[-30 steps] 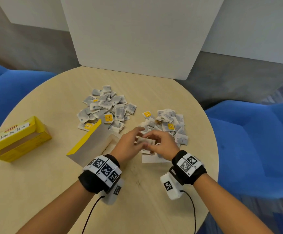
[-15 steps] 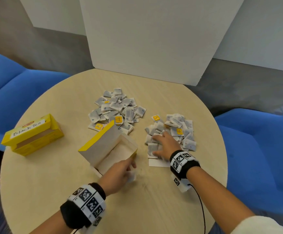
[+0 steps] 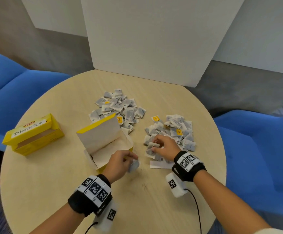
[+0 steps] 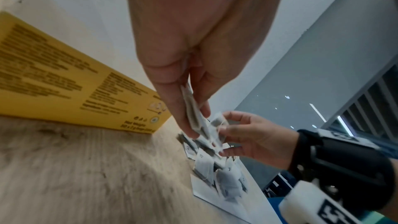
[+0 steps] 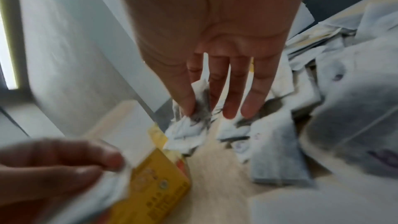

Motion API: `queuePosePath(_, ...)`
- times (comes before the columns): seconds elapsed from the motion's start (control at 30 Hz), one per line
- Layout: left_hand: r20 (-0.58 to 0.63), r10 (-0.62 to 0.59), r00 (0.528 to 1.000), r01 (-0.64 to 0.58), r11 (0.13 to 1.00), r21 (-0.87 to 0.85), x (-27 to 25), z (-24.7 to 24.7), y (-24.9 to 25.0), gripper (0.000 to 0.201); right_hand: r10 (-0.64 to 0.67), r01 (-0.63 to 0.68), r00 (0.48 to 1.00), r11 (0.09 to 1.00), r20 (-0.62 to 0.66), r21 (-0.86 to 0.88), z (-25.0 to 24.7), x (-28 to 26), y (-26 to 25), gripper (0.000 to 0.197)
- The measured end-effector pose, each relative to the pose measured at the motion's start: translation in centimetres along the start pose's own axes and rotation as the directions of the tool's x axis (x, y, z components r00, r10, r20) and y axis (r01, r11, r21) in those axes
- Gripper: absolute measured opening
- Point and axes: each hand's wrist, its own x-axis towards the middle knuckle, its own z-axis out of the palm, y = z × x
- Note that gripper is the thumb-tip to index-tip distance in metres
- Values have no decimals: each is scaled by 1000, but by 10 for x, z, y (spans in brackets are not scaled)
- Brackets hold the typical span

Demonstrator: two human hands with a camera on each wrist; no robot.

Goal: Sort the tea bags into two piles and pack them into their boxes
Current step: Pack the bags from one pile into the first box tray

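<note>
While left hand [image 3: 120, 162] fingers pinch tea bags [image 3: 134, 165], right hand [image 3: 165, 146] grips seemingly one; box [image 3: 34, 132] reads "Black Tea".

Two boxes left, two tea bag piles right, on your worktop [image 3: 53, 179].
Closed-side box [image 3: 33, 134] sits far left; open box [image 3: 103, 146] is mid-worktop, lid up. Far pile [image 3: 118, 107] lies just behind the open box; near pile [image 3: 172, 132] is to its right. Your left hand [image 3: 120, 163] holds tea bags [image 3: 134, 165] at the open box's near right corner; your right hand [image 3: 164, 147] is on the near pile's front edge, a paper slip [image 3: 160, 164] under it.
</note>
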Motion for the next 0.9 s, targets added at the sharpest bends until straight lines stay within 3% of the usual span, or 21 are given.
queuePosePath(0.1,31,-63,998,65,994,-91,7,-3,6,32,-73,58,994,984,83,171,-6,-11,-14,21)
queuePosePath(0.2,106,-131,986,157,944,-290,13,-11,13,31,-87,15,976,940,197,342,0,-22,-27,31)
queuePosePath(0.3,174,-202,964,258,870,-420,15,-17,23,30,-55,-45,972,910,227,413,11,-30,-34,38)
queuePosePath(0.43,242,-182,953,262,896,-359,14,-18,25,28,-28,-75,971,907,238,414,25,-33,-40,46)
queuePosePath(0.57,364,-146,920,227,955,-189,10,-16,18,27,-67,0,982,935,179,354,33,-34,-45,55)
queuePosePath(0.7,455,-112,884,226,952,-205,6,-14,9,24,-92,66,990,972,107,225,35,-30,-42,54)
queuePosePath(0.8,406,-114,907,267,900,-344,4,-16,3,22,-37,32,999,983,21,180,22,-16,-23,46)
queuePosePath(0.9,334,-123,934,260,877,-404,4,-18,-1,18,87,-102,971,993,-224,-57,2,8,8,33)
